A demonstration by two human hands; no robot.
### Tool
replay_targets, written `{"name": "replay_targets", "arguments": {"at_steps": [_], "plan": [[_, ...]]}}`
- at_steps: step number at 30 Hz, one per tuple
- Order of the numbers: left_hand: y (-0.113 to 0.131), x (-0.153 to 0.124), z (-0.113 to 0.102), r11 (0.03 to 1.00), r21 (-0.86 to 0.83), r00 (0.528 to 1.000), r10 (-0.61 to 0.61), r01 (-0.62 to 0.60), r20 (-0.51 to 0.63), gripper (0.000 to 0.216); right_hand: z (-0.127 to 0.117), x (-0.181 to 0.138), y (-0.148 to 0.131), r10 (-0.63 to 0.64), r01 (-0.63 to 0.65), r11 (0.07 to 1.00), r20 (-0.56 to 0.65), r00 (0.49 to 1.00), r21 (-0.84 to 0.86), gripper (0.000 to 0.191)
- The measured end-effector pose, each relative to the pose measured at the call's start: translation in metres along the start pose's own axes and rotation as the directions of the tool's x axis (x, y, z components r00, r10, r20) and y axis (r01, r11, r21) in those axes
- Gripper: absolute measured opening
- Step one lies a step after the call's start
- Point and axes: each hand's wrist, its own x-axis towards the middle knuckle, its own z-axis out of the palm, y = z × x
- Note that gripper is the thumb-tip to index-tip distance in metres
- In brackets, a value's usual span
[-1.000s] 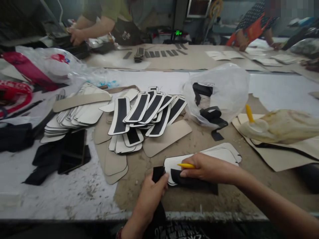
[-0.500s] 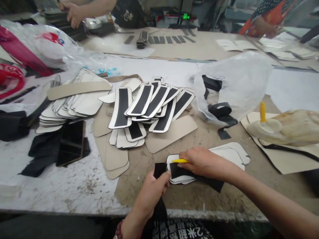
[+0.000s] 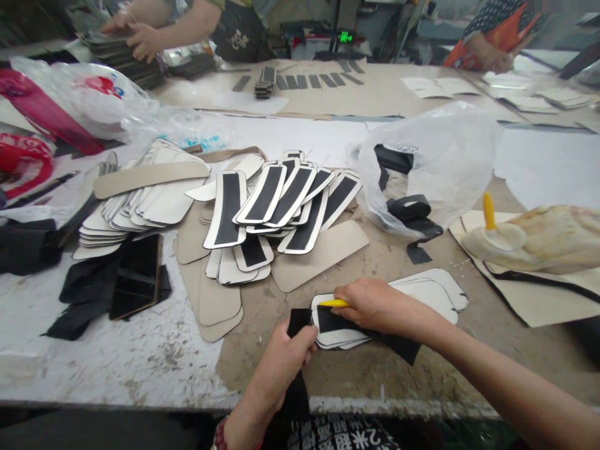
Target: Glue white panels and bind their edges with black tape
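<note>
My left hand (image 3: 287,353) is closed on a black fabric strip (image 3: 298,320), thumb on top. The strip's tail hangs down below the hand past the table edge. To its right lies a small pile of white rounded panels (image 3: 340,339), and the left fingertips are at the near end of it. On the top panel lies a black piece (image 3: 330,317), partly covered by my right hand (image 3: 375,306). That hand is closed around a yellow pointed tool (image 3: 334,303), whose tip points left over the panel. Another black end (image 3: 403,348) sticks out under the right wrist.
Panels with black centres (image 3: 295,194) are heaped behind my hands. Farther left are stacked white panels (image 3: 154,200) and a phone (image 3: 137,275) on black cloth. A plastic bag (image 3: 450,156) with black strips and a yellow-handled pot (image 3: 497,237) stand right. Co-workers' hands (image 3: 140,40) are across the table.
The view has shifted slightly. My hands hold nearly the same pose, with the strip and yellow tool still gripped. At the back left, a second hand of the co-worker now shows over the dark stack.
</note>
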Motion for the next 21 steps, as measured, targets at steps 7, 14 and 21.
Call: {"name": "replay_targets", "arguments": {"at_steps": [7,14,21], "plan": [[0.006,0.007,0.006,0.998,0.065,0.997,0.013,-0.008,-0.076,0.033,-0.002,0.0,-0.003,-0.02,0.02,1.0,-0.022,1.0,-0.004,0.023],[-0.004,0.011,0.008,0.997,0.073,0.995,0.037,-0.03,-0.094,0.037,-0.006,-0.031,0.012,0.036,-0.035,0.999,-0.033,0.999,0.018,0.02],[-0.007,0.009,0.006,0.995,0.095,0.995,0.02,-0.011,-0.1,0.045,0.014,-0.115,0.089,0.343,-0.311,0.916,-0.094,0.935,0.255,0.018]]}}
